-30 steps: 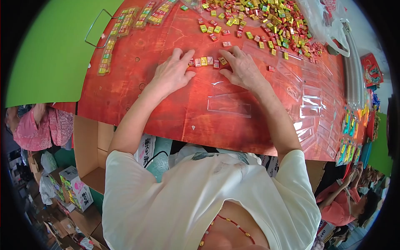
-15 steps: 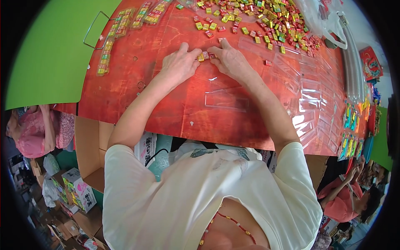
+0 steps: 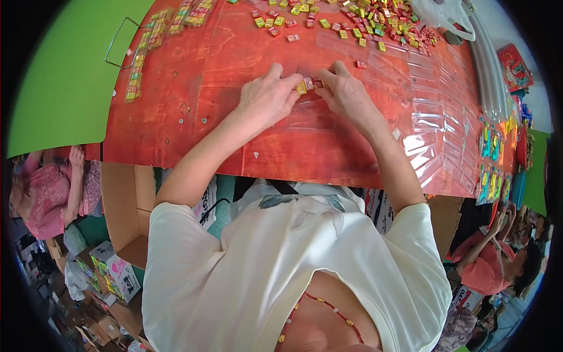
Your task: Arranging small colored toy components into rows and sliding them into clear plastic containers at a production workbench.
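You're pinching a short row (image 3: 309, 84) of boxes from both ends: left hand (image 3: 267, 97) is gripping at a yellow box (image 3: 301, 87), right hand (image 3: 347, 94) is gripping the opposite end, where a red one is showing. Your fingers are hiding part of the row, so I can't tell the full count, or whether it's touching the table (image 3: 223, 144) or lifted.

The row is lying between your hands and sloping slightly, left end nearer you. I'd be squaring that: both hands should be pushing along one line, with equal force. If one side is pressing harder or off-angle, the middle will likely be buckling, since no finger looks to be backing it. Thumbs should be bracing the near side, fingers the far side, low enough that the tops aren't tipping. Go light on the squeeze; the boxes will probably be denting easily.

Mind your right side: a loose box (image 3: 360, 64) is lying just beyond that hand, and clear trays (image 3: 431, 123) are lying farther right. The pile (image 3: 404, 23) is sitting well apart at the far side. Filled packs (image 3: 134, 79) are lying far left, outside your working area.
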Demonstrator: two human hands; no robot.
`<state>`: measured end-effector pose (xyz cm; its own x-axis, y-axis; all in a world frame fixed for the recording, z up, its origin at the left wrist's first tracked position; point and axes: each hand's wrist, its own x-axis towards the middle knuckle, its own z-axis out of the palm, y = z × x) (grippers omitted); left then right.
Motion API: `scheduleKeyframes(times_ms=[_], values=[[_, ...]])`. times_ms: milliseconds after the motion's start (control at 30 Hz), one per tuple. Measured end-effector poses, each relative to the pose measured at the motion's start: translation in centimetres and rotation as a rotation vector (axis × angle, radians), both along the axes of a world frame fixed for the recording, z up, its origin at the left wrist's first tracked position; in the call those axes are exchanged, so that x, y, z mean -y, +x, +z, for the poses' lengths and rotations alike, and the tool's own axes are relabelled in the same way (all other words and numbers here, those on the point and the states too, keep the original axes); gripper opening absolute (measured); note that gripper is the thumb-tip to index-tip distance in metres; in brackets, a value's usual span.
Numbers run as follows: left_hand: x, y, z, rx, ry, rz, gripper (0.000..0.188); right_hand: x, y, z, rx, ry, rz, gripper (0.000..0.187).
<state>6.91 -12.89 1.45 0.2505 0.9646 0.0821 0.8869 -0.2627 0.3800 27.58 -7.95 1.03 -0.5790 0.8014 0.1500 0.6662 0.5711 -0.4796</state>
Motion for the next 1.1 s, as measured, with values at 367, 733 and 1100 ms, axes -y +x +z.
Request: scheduleKeyframes(times_ms=[367, 733, 1100], values=[[1.7, 0.4, -0.9, 0.191, -0.072, -0.016, 0.048, 1.3, 3.1, -0.6, -0.115, -0.027, -0.083, 0.036], [2.5, -1.4, -4.4, -0.096, 0.073, -0.034, 0.063, 1.6, 2.8, -0.8, -0.023, 0.148, -0.058, 0.030], [2.7, -0.7, -4.3, -0.135, 0.023, 0.010, 0.063, 3.2, 0.0, 0.2, 0.097, 0.346, 0.019, 0.034]])
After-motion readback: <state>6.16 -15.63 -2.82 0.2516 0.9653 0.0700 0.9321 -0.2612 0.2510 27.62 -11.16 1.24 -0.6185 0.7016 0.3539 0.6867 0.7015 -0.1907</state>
